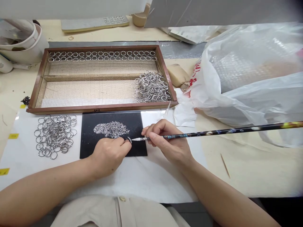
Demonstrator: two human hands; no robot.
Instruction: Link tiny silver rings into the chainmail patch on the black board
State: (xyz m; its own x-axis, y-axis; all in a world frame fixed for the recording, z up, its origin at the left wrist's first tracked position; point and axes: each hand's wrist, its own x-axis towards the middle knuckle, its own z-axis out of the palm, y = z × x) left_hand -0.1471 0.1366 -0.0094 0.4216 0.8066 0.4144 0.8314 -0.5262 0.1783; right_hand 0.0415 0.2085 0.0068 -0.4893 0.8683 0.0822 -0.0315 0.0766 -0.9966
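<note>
My left hand (pixel 111 154) is closed, its thumb and forefinger pinching a small silver ring (pixel 129 139) above the black pad. Between the fingers of my right hand (pixel 169 140) lies a long, thin, dark patterned picking pen (pixel 196 135). Its white pointed tip touches or nearly touches the ring; I cannot tell which. A heap of tiny sparkling stones (pixel 111 128) is spread on the black pad (pixel 88 143) just beyond my left hand. To the left, a loose pile of silver rings (pixel 56 135) rests on the white sheet (pixel 23 151).
Behind the pad stands a wooden-framed mesh tray (pixel 101 110), with rings in two rows (pixel 101 56) and a ring heap (pixel 152 86). A plastic bag (pixel 248 78) fills the right side. A toothpick (pixel 225 165) lies near my right forearm. White cups (pixel 30 47) stand far left.
</note>
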